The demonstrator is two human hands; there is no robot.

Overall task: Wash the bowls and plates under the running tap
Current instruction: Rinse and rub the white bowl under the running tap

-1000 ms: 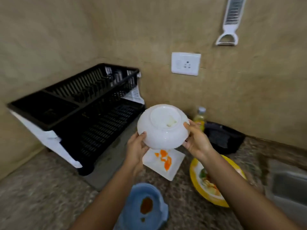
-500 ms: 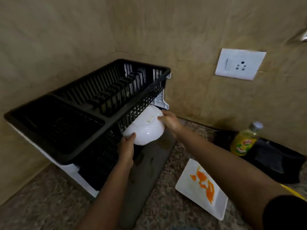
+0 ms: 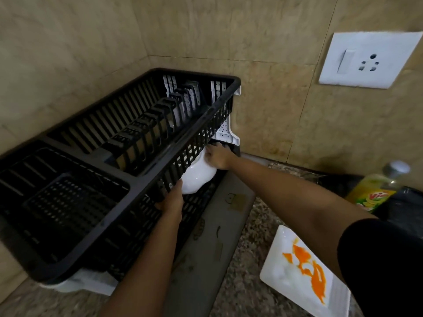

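Observation:
A white bowl is held upside down, partly under the upper tier of the black two-tier dish rack, over the rack's lower tier. My left hand grips its near edge and my right hand grips its far edge. The rack's front wall hides part of the bowl. A white square plate smeared with orange food lies on the counter at the lower right.
A grey drain tray runs along the rack's right side on the speckled counter. A yellow dish-soap bottle stands at the right by a black object. A white wall socket is on the tiled wall.
Both hands have carried the bowl from mid-air over the dirty plates leftward and forward, into the rack's lower tier. The view has swung left toward the rack.

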